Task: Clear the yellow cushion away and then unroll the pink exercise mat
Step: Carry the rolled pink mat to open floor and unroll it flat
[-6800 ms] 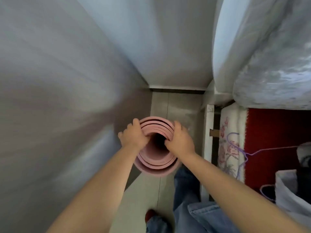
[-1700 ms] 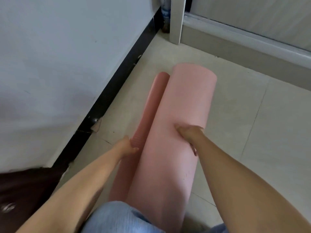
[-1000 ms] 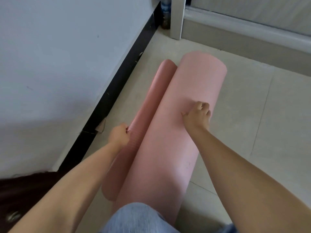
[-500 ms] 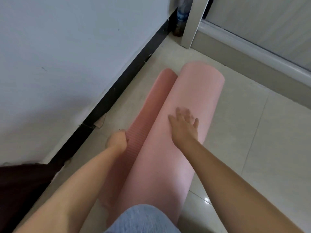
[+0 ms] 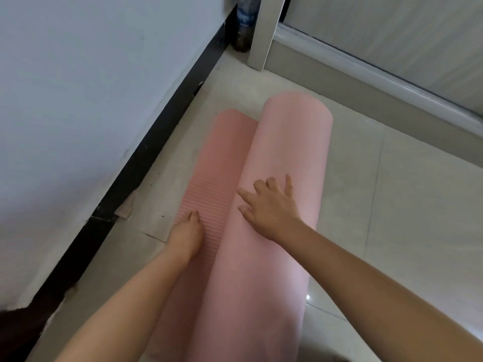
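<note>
The pink exercise mat (image 5: 282,158) lies on the tiled floor, mostly rolled into a thick roll. A narrow ribbed strip (image 5: 217,163) of it is flat on the floor to the left of the roll. My left hand (image 5: 187,232) rests on the near edge of that flat strip, fingers pressed down. My right hand (image 5: 269,207) lies flat with spread fingers on top of the roll. No yellow cushion is in view.
A white wall with a black skirting board (image 5: 146,158) runs along the left, close to the mat. A plastic bottle (image 5: 243,24) stands in the far corner beside a white post (image 5: 265,32). A sliding-door track (image 5: 379,82) borders the floor at the back right. Open tiles (image 5: 405,205) lie right of the roll.
The flat strip beside the roll has grown wider as the roll shifted right. My right hand has opened flat on the roll. My left hand has moved from gripping the edge to pressing it down.
</note>
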`<state>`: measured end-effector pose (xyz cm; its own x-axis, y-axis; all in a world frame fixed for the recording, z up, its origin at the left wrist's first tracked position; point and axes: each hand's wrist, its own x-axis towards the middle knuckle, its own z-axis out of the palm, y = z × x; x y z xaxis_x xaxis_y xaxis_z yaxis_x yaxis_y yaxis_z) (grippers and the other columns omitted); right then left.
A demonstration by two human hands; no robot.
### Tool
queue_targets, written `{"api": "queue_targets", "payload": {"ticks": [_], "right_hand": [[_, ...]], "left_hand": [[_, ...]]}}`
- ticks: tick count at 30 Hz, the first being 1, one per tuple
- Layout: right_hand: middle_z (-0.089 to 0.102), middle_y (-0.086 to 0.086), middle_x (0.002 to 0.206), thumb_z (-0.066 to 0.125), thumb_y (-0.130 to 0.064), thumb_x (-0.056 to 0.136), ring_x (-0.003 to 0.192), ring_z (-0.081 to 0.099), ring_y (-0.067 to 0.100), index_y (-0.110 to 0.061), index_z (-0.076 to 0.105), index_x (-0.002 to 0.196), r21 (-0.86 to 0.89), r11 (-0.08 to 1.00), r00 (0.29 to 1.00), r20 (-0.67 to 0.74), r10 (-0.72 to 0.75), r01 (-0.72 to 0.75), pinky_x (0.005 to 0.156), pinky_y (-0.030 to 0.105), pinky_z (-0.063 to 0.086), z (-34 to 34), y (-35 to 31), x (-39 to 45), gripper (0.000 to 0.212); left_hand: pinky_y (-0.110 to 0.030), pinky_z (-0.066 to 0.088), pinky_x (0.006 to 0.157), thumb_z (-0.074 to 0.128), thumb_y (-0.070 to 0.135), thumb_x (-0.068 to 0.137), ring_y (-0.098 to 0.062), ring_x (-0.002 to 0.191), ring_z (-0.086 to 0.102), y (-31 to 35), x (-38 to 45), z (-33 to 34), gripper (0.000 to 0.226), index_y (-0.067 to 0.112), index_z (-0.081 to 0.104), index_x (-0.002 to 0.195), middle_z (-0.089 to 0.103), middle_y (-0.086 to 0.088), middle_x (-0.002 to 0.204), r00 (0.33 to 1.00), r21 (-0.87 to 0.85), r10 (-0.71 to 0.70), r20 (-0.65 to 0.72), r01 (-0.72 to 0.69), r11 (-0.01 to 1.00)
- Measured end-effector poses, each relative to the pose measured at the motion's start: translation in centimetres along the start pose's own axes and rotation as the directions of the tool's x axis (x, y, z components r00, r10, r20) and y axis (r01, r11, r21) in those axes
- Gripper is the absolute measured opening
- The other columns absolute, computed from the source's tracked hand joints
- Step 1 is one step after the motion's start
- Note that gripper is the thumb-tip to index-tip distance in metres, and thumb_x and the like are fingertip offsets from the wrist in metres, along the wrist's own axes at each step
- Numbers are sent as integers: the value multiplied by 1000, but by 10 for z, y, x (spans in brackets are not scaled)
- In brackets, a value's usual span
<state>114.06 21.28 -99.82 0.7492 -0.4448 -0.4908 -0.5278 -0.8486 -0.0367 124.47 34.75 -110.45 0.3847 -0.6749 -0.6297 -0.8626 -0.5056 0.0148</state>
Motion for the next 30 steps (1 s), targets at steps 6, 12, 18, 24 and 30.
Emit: {"api": "queue_targets", "payload": {"ticks": [6, 12, 18, 24, 30], "right_hand": [[46, 13, 129, 31, -44, 93, 126, 33, 30, -20, 56, 121, -10, 978, 977, -45, 207, -208, 115, 53, 6, -3, 33, -23, 44], [47, 5, 132, 42, -59, 84, 129, 32, 23, -7, 67, 103, -56, 933, 933, -83, 350, -355, 117, 47, 6, 0, 71, -43, 61], [21, 7, 150, 65, -53, 72, 141, 12, 28, -19, 32, 135, 15, 947, 947, -6, 320, -320, 115, 58, 4, 5, 91, -49, 79], [-14, -4, 158, 57, -59, 73, 144, -18, 26, -35, 16, 143, 259, 944, 977, -5, 214, -206, 110, 65, 6, 33, 115, -48, 85], [22, 10, 151, 81, -52, 52, 134, 34, 33, -37, -13, 143, 809, 251, 740, 298, 603, -531, 106, 41, 36, 61, 160, -64, 131]], "left_hand": [[-35, 46, 92, 53, 25, 88, -30, 119, 53, 11, 11, -25, 71, 16, 15, 148, 52, -16, 132, 999, -82, 41, 31, -39, 996], [-36, 44, 98, 60, 38, 85, -29, 122, 51, 26, 14, -33, 90, 26, -2, 149, 46, -15, 137, 989, 17, 23, 149, -25, 1000], [-41, 43, 103, 52, 49, 87, -30, 128, 48, 47, 29, -51, 81, 21, 8, 149, 48, -13, 140, 968, 80, -25, 251, 5, 997], [-47, 39, 101, 59, 62, 73, -39, 129, 35, 86, 39, -37, 85, 12, 32, 137, 35, -19, 142, 998, 31, 12, -62, -10, 999], [-60, 20, 110, 63, 67, 65, -50, 141, -3, 106, 48, -6, 115, 21, -1, 149, -7, -28, 154, 997, -75, -73, -10, 73, 995]]}}
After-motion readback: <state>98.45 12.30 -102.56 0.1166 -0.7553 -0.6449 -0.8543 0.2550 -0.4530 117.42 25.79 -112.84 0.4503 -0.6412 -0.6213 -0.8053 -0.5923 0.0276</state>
